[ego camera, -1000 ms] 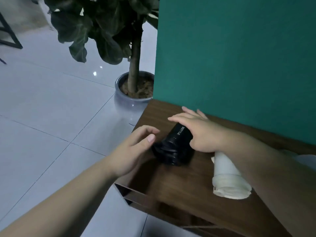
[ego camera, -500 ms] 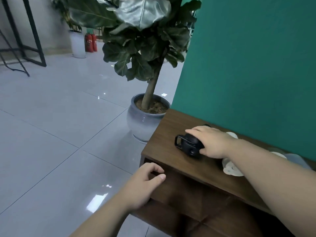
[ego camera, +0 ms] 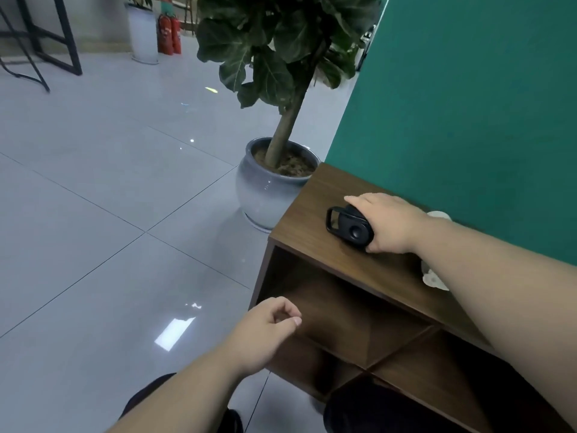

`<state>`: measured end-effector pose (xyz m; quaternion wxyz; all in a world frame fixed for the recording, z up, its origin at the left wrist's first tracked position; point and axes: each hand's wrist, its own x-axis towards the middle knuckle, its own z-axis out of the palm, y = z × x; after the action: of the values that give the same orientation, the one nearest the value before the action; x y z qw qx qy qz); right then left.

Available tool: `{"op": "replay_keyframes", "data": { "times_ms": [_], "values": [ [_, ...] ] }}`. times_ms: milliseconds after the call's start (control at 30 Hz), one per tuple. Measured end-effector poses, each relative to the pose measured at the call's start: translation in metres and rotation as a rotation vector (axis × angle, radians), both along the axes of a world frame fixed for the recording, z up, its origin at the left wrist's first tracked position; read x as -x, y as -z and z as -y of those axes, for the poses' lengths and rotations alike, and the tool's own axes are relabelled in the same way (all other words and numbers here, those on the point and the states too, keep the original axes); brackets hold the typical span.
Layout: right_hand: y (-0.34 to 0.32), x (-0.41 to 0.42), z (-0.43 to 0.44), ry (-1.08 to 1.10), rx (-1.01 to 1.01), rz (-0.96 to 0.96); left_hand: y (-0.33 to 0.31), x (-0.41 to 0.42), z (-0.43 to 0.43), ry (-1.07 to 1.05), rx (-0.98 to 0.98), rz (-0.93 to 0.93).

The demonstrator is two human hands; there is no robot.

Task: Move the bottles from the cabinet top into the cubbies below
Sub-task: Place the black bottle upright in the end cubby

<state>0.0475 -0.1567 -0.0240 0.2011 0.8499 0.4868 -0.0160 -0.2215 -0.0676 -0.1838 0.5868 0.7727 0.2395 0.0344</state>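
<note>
Your right hand [ego camera: 390,225] lies on the black bottle [ego camera: 350,228], fingers wrapped over its body – it grips the bottle. The bottle lies on its side on the cabinet top [ego camera: 312,220], near the left end, with the cap and its loop handle toward the cabinet's left edge. Just behind your right forearm, a white bottle [ego camera: 434,278] is also on the top; only a small part shows, the rest is hidden by the arm. Your left hand [ego camera: 265,331] hangs in front of the upper left cubby [ego camera: 337,307], fingers curled loosely w/ the thumb near the index finger – it holds nothing and touches nothing. No bottle shows in the cubbies. A potted plant [ego camera: 271,185] stands on the tiled floor beside the cabinet's left end, approx. touching the green wall [ego camera: 468,104].
</note>
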Motion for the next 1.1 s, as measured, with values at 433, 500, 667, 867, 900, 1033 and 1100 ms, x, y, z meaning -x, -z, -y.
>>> {"op": "replay_keyframes", "data": {
  "times_ms": [433, 500, 667, 867, 900, 1033, 1100],
  "values": [
    [-0.005, 0.178, 0.047, -0.188, -0.506, -0.221, -0.025, 0.021, 0.006, 0.007, 0.079, -0.005],
    [0.01, 0.192, 0.063, -0.072, -0.577, -0.396, -0.016, 0.023, 0.006, 0.082, 0.06, -0.009],
    [0.083, 0.183, 0.072, 0.217, -0.674, -0.655, 0.012, 0.013, -0.009, 0.229, -0.138, -0.278],
    [0.173, 0.149, 0.053, 0.493, -0.838, -0.739, 0.047, -0.031, -0.017, 0.249, -0.198, -0.315],
    [0.183, 0.143, 0.048, 0.522, -0.852, -0.743, 0.056, -0.039, -0.017, 0.237, -0.2, -0.304],
    [0.211, 0.12, 0.029, 0.625, -0.897, -0.785, 0.11, -0.073, -0.025, 0.153, -0.209, -0.285],
    [0.221, 0.109, 0.021, 0.648, -0.945, -0.825, 0.133, -0.086, -0.029, 0.112, -0.205, -0.256]
  ]
}}
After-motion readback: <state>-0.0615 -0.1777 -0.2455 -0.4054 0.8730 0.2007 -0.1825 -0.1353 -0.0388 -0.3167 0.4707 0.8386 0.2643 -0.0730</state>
